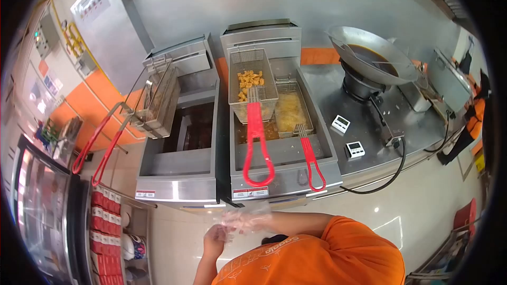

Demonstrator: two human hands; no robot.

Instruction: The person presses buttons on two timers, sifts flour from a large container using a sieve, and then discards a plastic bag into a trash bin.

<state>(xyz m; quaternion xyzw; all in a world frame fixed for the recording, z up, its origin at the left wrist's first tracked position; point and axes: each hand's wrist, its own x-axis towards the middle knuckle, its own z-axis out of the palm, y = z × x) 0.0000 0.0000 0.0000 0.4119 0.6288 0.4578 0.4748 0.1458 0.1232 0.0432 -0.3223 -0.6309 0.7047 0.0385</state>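
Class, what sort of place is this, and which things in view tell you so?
Most likely a commercial kitchen: it has side-by-side deep fryers, a wire basket holding browned food pieces, and a large wok on a burner.

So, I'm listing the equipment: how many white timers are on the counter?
2. One timer lies nearer the wok; the other timer sits closer to the counter's front edge. Any behind the wok would be hidden.

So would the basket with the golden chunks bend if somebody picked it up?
Probably not: the basket looks like stiff wire mesh. It might feel tippy, since its red handle sticks out at one end. The chunks could slide, because they look loose.
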